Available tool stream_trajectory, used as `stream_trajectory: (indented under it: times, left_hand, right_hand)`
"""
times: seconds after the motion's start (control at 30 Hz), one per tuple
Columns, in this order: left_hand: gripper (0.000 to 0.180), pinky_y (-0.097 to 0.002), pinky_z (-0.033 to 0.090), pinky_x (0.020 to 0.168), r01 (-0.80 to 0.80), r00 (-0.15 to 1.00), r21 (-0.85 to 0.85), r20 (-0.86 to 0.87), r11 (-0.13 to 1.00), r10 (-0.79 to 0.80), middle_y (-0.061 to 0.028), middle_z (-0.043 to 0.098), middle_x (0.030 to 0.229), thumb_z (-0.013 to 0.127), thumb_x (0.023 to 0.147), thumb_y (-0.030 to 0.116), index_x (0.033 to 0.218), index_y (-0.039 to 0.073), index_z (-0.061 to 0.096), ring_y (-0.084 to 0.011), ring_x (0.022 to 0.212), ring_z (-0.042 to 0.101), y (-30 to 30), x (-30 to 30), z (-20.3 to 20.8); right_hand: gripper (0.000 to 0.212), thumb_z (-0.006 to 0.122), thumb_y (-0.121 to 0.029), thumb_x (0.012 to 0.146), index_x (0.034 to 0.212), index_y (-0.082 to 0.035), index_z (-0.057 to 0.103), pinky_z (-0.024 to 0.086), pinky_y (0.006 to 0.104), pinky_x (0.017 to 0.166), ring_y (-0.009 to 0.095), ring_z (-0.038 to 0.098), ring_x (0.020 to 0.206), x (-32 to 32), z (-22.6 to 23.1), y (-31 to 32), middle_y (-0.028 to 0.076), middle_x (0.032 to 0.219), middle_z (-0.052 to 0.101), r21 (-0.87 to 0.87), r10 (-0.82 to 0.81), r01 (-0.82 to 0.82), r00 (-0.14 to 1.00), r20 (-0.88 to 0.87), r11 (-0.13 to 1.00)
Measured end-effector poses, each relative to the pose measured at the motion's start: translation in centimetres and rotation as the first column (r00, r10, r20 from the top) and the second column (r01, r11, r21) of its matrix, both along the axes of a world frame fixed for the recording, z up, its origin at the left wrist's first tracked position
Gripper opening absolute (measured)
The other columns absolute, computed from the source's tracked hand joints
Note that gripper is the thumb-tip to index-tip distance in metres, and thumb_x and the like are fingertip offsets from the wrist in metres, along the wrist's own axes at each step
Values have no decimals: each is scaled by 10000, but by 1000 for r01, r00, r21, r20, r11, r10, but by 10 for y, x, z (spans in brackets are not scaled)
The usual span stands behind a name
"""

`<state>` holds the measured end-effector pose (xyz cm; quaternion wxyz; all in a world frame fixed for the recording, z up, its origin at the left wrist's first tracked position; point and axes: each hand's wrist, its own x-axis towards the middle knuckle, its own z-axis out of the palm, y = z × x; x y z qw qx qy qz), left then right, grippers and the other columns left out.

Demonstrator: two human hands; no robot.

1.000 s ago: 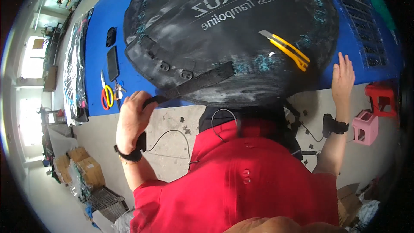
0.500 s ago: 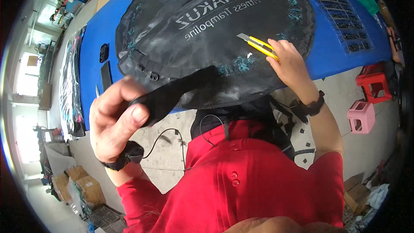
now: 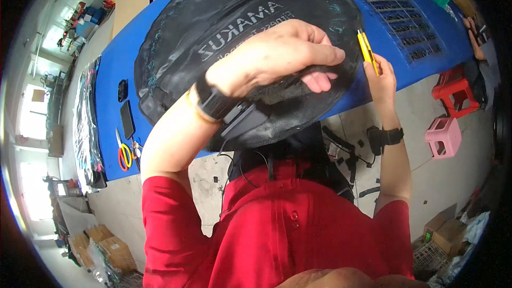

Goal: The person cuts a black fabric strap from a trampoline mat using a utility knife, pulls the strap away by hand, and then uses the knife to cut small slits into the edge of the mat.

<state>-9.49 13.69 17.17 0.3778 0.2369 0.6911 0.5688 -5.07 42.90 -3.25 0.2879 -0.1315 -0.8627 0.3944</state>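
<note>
A round black mesh trampoline cover (image 3: 181,26) with mirrored pale lettering and teal thread tufts lies on the blue table. My left hand (image 3: 288,53) reaches across it toward the right, fingers loosely curled and apart, with nothing visible in them. The hand and forearm hide the middle and near part of the cover. A yellow utility knife (image 3: 366,48) is in my right hand (image 3: 381,77), which is closed round its lower end, just past the cover's right edge. The knife points away from me.
On the blue table's (image 3: 114,64) left side lie scissors (image 3: 125,156), a phone (image 3: 127,119) and a small black object (image 3: 123,90). A sheet of black pieces in rows (image 3: 400,16) lies far right. Red (image 3: 453,93) and pink stools (image 3: 444,137) stand at right; black scraps litter the floor.
My left hand has swung right across the cover and no longer shows the black strip it held. My right hand has moved the knife off the cover to the right and turned it more upright.
</note>
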Motion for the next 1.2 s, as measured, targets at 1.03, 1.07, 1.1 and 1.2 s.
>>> stream_trajectory:
  times: [1.03, 1.07, 1.1, 1.2]
  left_hand:
    - [188, -355, 568, 973, -154, 967, -88, -219, 984, 131, -82, 688, 1143, 617, 1049, 147, 1172, 6, 625, -216, 1110, 687, 59, -116, -92]
    - [224, -322, 560, 954, -185, 925, -206, -367, 961, 99, -61, 702, 1105, 629, 1045, 186, 1198, 23, 637, -175, 1080, 692, 39, -103, -88]
    - [296, -328, 557, 954, -220, 815, -346, -579, 912, -23, -91, 724, 1093, 635, 1043, 223, 1256, 16, 629, -186, 1068, 695, 20, -78, -72]
    - [436, -445, 516, 1059, -336, 591, -342, -802, 878, -87, -251, 663, 1300, 684, 1008, 242, 1346, -16, 586, -411, 1254, 637, -41, 4, -75]
  right_hand:
    - [362, 731, -232, 999, 1243, 31, 681, 589, 227, 698, 65, 650, 812, -2, 7, 7, 25, 993, 703, -545, 36, -40, 999, -18, 837]
    - [362, 733, -233, 1000, 1242, 31, 682, 589, 223, 691, 65, 651, 810, -3, 3, 10, 27, 992, 703, -549, 28, -38, 999, -26, 835]
    - [361, 734, -233, 1002, 1242, 31, 683, 589, 218, 684, 64, 651, 809, -3, -1, 12, 28, 991, 704, -553, 16, -32, 999, -34, 833]
    - [381, 726, -232, 1010, 1265, 45, 665, 592, 221, 688, 72, 657, 849, -2, 0, 11, 38, 1029, 702, -550, 34, -39, 999, -19, 834]
